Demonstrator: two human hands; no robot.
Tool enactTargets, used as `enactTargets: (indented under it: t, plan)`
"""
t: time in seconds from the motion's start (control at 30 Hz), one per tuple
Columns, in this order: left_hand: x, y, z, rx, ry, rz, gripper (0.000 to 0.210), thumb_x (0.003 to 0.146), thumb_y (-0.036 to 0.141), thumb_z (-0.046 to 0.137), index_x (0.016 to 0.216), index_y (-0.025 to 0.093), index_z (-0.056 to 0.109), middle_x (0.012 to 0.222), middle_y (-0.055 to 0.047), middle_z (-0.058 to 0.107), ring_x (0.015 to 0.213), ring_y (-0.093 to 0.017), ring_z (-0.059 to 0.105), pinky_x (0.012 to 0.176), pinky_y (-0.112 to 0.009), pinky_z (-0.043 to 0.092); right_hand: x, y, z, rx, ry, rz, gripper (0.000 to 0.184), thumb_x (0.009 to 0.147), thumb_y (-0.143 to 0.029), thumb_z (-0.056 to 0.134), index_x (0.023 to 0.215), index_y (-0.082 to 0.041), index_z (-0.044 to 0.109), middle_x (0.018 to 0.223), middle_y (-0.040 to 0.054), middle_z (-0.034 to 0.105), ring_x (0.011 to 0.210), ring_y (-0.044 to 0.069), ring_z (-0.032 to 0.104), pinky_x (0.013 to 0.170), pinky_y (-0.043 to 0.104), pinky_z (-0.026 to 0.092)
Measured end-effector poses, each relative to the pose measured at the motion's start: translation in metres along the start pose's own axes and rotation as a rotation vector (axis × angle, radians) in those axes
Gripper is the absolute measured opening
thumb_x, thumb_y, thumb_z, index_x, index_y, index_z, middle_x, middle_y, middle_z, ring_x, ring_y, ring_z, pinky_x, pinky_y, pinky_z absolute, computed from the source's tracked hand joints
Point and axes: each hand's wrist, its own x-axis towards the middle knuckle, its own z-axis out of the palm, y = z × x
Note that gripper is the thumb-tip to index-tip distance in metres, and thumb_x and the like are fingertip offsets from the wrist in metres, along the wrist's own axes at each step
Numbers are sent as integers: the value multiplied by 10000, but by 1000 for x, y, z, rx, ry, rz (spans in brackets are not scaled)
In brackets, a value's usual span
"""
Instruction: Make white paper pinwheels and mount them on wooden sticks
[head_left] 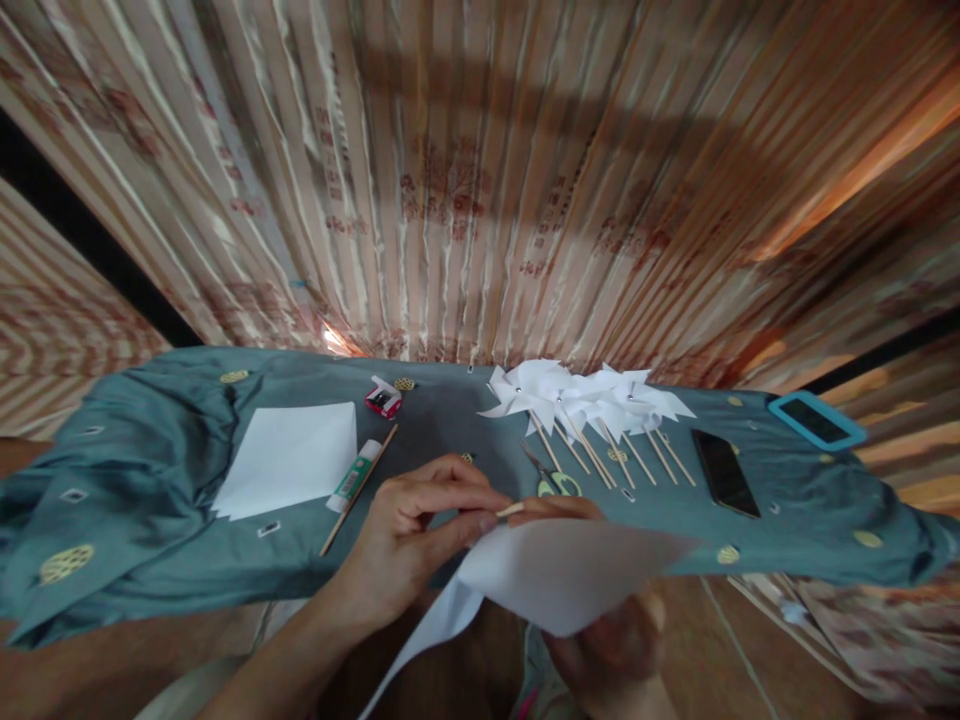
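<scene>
A white sheet of paper [562,570], partly curled, is held up over the front edge of the table. My left hand [420,520] comes in from the left, its thumb and fingers pinched on the paper's upper edge. Partly behind the sheet, my right hand [622,645] grips the paper from the right, and its upper fingers meet my left fingertips. A small pale tip shows where the fingers meet; I cannot tell whether it is a nail or a stick end. Scissors [559,484] with green handles lie just beyond the hands.
White paper pinwheels [577,395] on several thin sticks lie at the back. On the left are paper sheets [292,455], a glue stick [355,476], a wooden stick [358,490] and a small red box [383,397]. A black phone [724,472] and a blue-framed device [817,419] lie right.
</scene>
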Motion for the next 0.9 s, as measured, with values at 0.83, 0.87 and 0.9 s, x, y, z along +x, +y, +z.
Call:
enactTargets:
  t: [0.83, 0.87, 0.9]
  plan:
    - [-9, -80, -6, -200, 222, -435, 157, 584, 212, 776, 719, 133, 783, 723, -44, 696, 672, -156, 586, 633, -241, 442, 19, 33, 56, 334, -21, 546, 191, 758, -329, 634, 831, -174, 718, 648, -6, 673, 546, 133, 551, 498, 211, 423]
    - [-10, -81, -7, -200, 224, -450, 161, 586, 214, 773, 725, 133, 781, 719, -43, 698, 666, -155, 587, 629, -243, 443, 19, 33, 57, 326, -30, 560, 194, 758, -336, 639, 835, -175, 715, 649, -6, 673, 549, 135, 554, 499, 213, 425]
    - [-11, -81, -7, -202, 224, -462, 159, 587, 216, 770, 724, 135, 779, 713, -39, 698, 657, -154, 588, 622, -243, 443, 19, 34, 58, 319, -38, 570, 197, 757, -344, 646, 838, -176, 711, 657, -3, 677, 556, 139, 562, 504, 215, 432]
